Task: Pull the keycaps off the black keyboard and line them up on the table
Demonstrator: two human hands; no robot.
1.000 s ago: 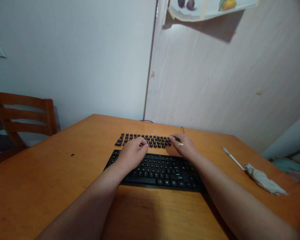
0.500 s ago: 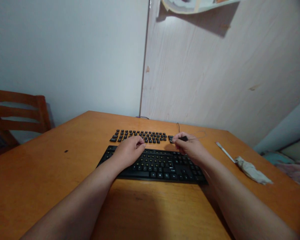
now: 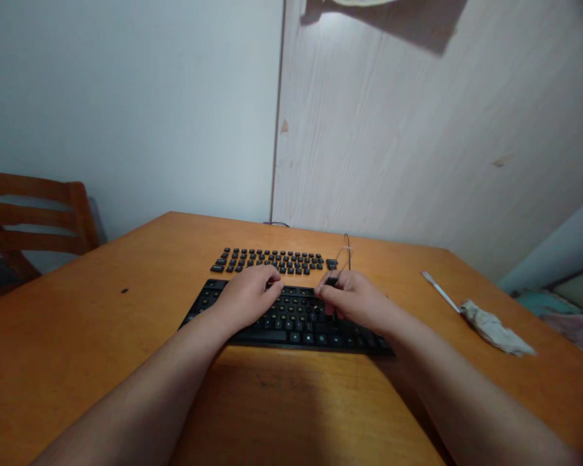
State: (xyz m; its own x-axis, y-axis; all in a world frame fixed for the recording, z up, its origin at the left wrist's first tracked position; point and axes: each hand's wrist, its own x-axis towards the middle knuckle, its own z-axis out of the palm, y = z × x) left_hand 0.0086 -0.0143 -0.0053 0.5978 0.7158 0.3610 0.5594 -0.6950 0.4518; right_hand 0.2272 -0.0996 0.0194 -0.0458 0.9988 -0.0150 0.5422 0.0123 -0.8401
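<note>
A black keyboard (image 3: 276, 337), many of its keycaps removed, lies across the table before me. My left hand (image 3: 252, 292) rests over its left-middle part with fingers curled; whatever they may hold is hidden. My right hand (image 3: 352, 296) is closed in a pinch above the upper right of the keyboard. In it is a keycap puller with a black body (image 3: 331, 281), its thin wire loops (image 3: 346, 248) pointing up and away from me. Rows of loose black keycaps (image 3: 282, 254) lie behind the keyboard, and a few larger keycaps (image 3: 331, 264) sit at their right end.
On the right of the wooden table (image 3: 282, 395) lie a white-handled brush (image 3: 440, 290) and a crumpled pale cloth (image 3: 495, 329). A small dark piece (image 3: 124, 291) is on the left. A cable (image 3: 348, 243) runs behind the keyboard; a wooden chair (image 3: 34, 217) stands at the left.
My right hand has moved left and nearer, from beside the larger keycaps to over the keyboard. The puller's wire loops have swung from pointing right to pointing up. My left hand stays put.
</note>
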